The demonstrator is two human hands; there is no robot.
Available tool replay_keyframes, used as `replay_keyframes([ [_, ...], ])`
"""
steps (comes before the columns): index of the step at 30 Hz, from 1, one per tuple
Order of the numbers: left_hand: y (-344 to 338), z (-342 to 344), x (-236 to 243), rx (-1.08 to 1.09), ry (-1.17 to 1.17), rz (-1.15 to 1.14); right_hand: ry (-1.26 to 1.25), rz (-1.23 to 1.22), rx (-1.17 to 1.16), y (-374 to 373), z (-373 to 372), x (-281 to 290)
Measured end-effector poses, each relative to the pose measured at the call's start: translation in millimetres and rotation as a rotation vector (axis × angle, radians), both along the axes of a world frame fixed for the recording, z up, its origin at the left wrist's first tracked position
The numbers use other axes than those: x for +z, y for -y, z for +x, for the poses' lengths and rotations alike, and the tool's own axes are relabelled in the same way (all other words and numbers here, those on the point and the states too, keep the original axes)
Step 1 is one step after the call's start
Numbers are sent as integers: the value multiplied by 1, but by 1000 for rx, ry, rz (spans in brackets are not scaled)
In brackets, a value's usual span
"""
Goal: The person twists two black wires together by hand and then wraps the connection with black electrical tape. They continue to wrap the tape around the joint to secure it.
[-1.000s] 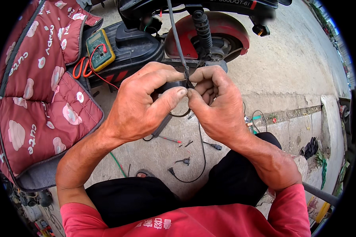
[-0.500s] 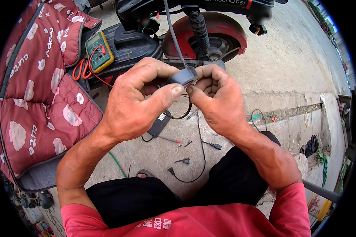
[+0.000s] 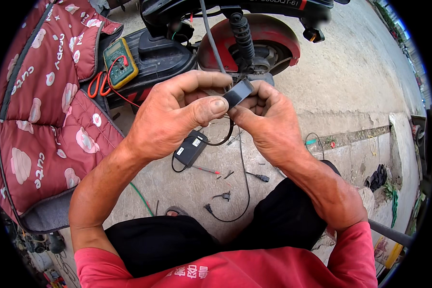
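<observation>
Between your left hand (image 3: pixel 175 108) and right hand (image 3: pixel 273 120), the black tape roll (image 3: pixel 239 94) slants, the long axis of its band rising to upper right. The left hand, partly curled, grips its left end; the right is nearly closed at its lower right, hold unclear. Below the hands lies a black box (image 3: pixel 189 151). Past a concrete edge (image 3: pixel 353 138), ground (image 3: pixel 360 67) extends right of the scooter wheel (image 3: pixel 269 53).

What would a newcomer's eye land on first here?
Mid-picture, the left hand holds a glossy black piece, perhaps tape, with the right hand close against it. Next, a maroon quilted cover fills the left side. A yellow-edged multimeter lies on the black scooter, upper left.
</observation>
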State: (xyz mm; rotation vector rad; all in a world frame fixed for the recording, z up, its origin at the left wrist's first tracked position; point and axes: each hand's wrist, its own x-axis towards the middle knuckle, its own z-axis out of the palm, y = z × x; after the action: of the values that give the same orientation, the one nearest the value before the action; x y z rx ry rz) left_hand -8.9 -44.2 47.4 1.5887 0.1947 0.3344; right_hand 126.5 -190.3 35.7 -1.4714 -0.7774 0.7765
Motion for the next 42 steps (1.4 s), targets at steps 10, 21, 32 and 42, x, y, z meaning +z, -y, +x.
replay_keyframes([
  [10,-3,-2,-2,-35,15,-55,-142,132,54,4,-1,3],
  [21,-7,2,1,148,43,-118,-29,191,-12,2,-8,1],
  [32,-10,7,10,87,-171,35,244,246,-28,4,-5,-12],
  [42,-5,15,-1,66,-120,-87,324,274,-45,5,-5,-16],
])
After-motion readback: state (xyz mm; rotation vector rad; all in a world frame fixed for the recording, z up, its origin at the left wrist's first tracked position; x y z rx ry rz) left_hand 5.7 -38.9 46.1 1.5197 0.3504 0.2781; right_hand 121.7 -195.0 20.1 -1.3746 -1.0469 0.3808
